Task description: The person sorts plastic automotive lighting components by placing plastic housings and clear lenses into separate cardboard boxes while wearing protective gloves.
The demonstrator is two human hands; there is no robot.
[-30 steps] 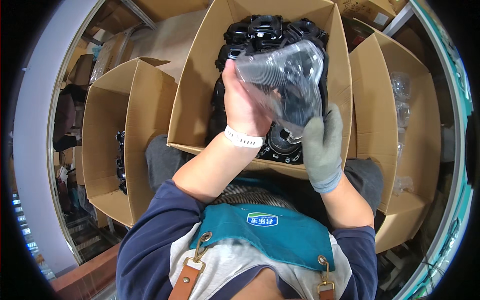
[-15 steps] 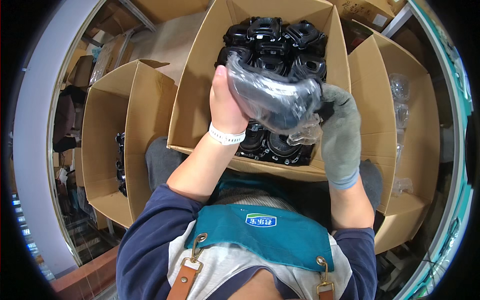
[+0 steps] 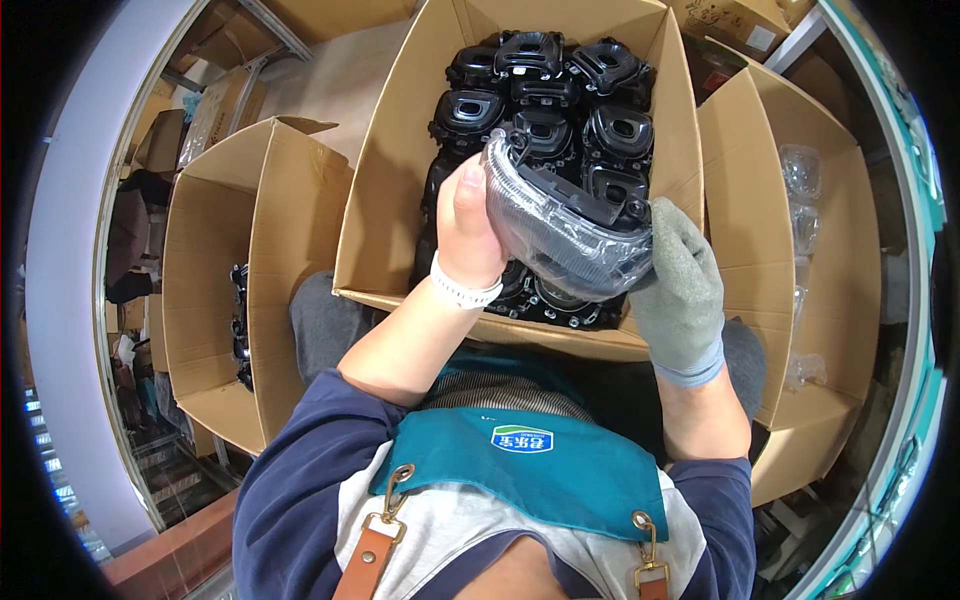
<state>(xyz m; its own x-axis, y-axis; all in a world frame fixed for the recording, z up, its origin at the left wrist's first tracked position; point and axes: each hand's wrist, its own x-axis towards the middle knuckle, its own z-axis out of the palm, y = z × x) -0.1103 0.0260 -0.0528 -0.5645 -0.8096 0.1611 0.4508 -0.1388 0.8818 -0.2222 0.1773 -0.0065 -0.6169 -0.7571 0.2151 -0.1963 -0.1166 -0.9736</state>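
Between both hands I hold a headlight [image 3: 570, 235], a curved unit with a clear ribbed lens and a black back part, tilted with its right end lower. My left hand [image 3: 470, 225], bare with a white wristband, grips its left end, thumb along the edge. At the other end is my right hand [image 3: 685, 285] in a grey-green glove, fingers bent around it; the fingertips are partly hidden. Below the headlight stands a large open cardboard box [image 3: 390, 200], holding several black lamp housings [image 3: 470, 112] packed in rows.
To the left, another open cardboard box [image 3: 300, 215] contains black parts [image 3: 241, 330] along its side. An open box [image 3: 745, 170] on the right holds several clear plastic pieces [image 3: 803, 230]. My legs [image 3: 325, 325] flank the middle box. A pale upright post [image 3: 75, 250] rises at far left.
The headlight has turned and shifted slightly right and down, showing its ribbed lens and black back more clearly. My left hand moved with it. A clear crumpled-looking piece near my right glove no longer shows.
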